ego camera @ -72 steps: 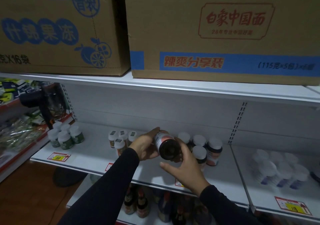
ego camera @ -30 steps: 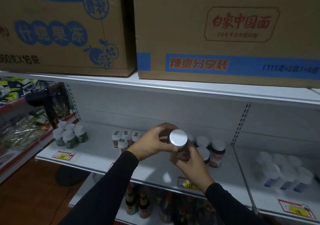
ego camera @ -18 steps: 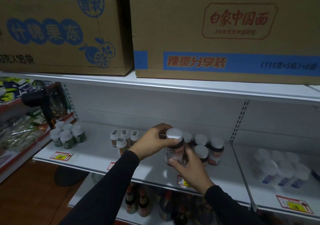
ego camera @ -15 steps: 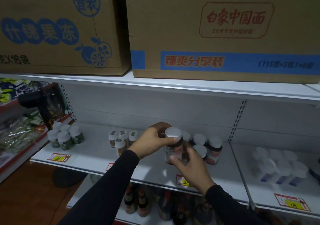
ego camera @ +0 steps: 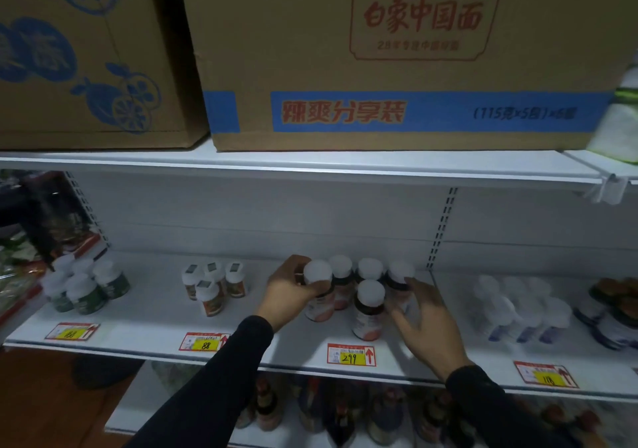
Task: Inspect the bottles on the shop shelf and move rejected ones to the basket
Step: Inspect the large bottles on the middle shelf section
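Several brown bottles with white caps and orange labels stand in a cluster on the white shelf (ego camera: pixel 155 309), above the 299 price tag (ego camera: pixel 350 355). My left hand (ego camera: pixel 286 292) grips the leftmost bottle (ego camera: pixel 319 304), which stands upright on the shelf. My right hand (ego camera: pixel 424 323) is blurred. Its fingers are spread, and the fingertips touch the rightmost bottle (ego camera: pixel 400 269) at the back. Between my hands, another bottle (ego camera: pixel 369 313) stands at the front. No basket is in view.
Green-labelled bottles (ego camera: pixel 86 287) and small orange bottles (ego camera: pixel 214 283) stand to the left. To the right are white bottles with blue labels (ego camera: pixel 518 313) and dark jars (ego camera: pixel 614 316). Cardboard boxes (ego camera: pixel 379 50) fill the shelf above; sauce bottles (ego camera: pixel 345 413) line the one below.
The bottle I held in both hands now stands on the shelf at the left of the cluster. My right hand has let go and moved right to the rightmost bottle.
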The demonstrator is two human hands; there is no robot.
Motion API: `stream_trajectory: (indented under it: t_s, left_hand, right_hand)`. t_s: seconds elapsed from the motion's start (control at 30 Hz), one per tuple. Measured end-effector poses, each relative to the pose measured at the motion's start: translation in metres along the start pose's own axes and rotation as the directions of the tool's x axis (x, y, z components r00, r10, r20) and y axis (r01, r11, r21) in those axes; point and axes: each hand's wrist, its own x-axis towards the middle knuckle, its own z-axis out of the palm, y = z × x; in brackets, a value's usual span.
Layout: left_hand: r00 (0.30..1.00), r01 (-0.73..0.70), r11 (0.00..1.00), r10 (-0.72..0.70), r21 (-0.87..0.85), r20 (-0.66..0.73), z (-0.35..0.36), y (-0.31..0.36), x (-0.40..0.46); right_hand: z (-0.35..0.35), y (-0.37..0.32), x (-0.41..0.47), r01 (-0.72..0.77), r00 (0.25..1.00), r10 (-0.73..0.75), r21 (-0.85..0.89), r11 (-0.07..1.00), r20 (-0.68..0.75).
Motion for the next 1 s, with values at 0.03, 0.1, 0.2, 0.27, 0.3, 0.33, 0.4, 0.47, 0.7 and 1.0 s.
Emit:
stream_trajectory:
  t_s: [0.03,0.1,0.2,0.27,0.3,0.33,0.4,0.47,0.7,1.0]
  left_hand:
    - [1.000,0.005,1.000,-0.005,-0.001,-0.009,0.006,-0.004,-0.001]
    - [1.000,0.015,1.000,-0.015,0.010,-0.007,0.017,-0.012,-0.001]
    - [1.000,0.021,0.999,-0.022,0.038,0.019,0.029,-0.022,-0.002]
    - [0.999,0.027,0.999,-0.028,0.034,0.028,0.036,-0.025,-0.003]
    - [0.999,0.027,0.999,-0.028,0.033,0.031,0.039,-0.027,-0.004]
    - [0.999,0.031,0.999,-0.032,0.038,0.034,0.041,-0.029,-0.004]
    - [0.998,0.041,0.998,-0.043,0.039,0.037,0.045,-0.031,-0.004]
    - [0.998,0.047,0.998,-0.048,0.044,0.028,0.048,-0.030,-0.003]
    - [0.998,0.044,0.997,-0.047,0.056,0.049,0.050,-0.021,-0.007]
    - [0.981,0.008,0.965,-0.058,0.261,0.185,0.045,-0.004,0.002]
  right_hand:
    - [0.001,0.009,-0.002,-0.001,1.000,0.002,-0.041,0.999,0.020]
    - [0.005,0.027,-0.005,-0.004,0.998,0.011,-0.115,0.993,0.060]
    - [0.015,0.048,-0.009,-0.015,0.993,0.039,-0.210,0.978,0.110]
    - [0.022,0.059,-0.012,-0.026,0.989,0.065,-0.274,0.961,0.135]
    - [0.026,0.065,-0.014,-0.017,0.989,0.062,-0.310,0.950,0.138]
    - [0.030,0.071,-0.015,-0.004,0.989,0.056,-0.347,0.938,0.139]
    - [0.038,0.083,-0.016,0.004,0.988,0.059,-0.399,0.917,0.144]
    - [0.045,0.090,-0.017,0.001,0.986,0.069,-0.423,0.906,0.151]
    - [0.058,0.094,-0.022,-0.018,0.986,0.096,-0.480,0.877,0.138]
    - [0.062,0.095,-0.021,-0.043,0.977,0.134,-0.464,0.885,0.164]
